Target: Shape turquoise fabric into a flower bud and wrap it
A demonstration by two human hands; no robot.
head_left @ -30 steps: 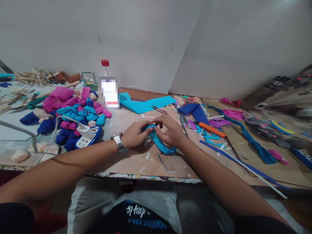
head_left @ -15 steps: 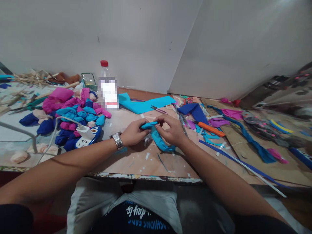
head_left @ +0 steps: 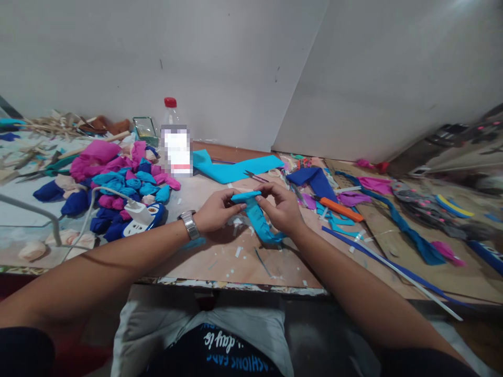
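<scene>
Between my two hands is a strip of light blue crepe paper (head_left: pixel 259 222), its upper edge folded over and its crinkled tail hanging to the table. My left hand (head_left: pixel 218 210), with a metal watch on the wrist, pinches the folded edge at its left end. The right end is pinched between the thumb and fingers of my right hand (head_left: pixel 283 208). Just beyond the hands, a small pair of scissors (head_left: pixel 256 177) lies near a wider light blue crepe paper strip (head_left: pixel 236 168).
Pink, blue and cream paper bundles (head_left: pixel 129 183) crowd the left around a power strip (head_left: pixel 145 222). A red-capped bottle (head_left: pixel 170 112) stands near the wall. On the right lie an orange utility knife (head_left: pixel 341 208), paper strips and cardboard (head_left: pixel 393 246).
The folded top edge of the blue strip now shows flatter and wider between my fingers. My right hand has shifted slightly to the right.
</scene>
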